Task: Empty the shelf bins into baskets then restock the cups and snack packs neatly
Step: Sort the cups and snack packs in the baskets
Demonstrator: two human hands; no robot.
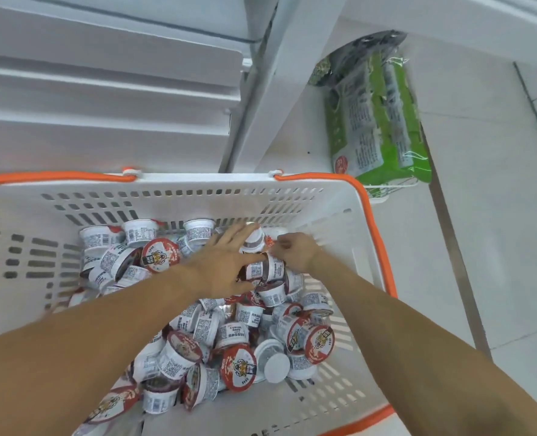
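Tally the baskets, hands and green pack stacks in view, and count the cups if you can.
Basket: 1
Hands: 2, left hand and right hand
Green pack stack: 1
Cups: heaped and overlapping, no exact count
Total without cups: 4

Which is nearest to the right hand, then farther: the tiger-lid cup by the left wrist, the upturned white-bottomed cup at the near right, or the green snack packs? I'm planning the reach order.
From the right hand:
1. Tiger-lid cup, to the left in the basket.
2. White-bottomed cup, toward the person.
3. Green snack packs, outside the basket, up right.
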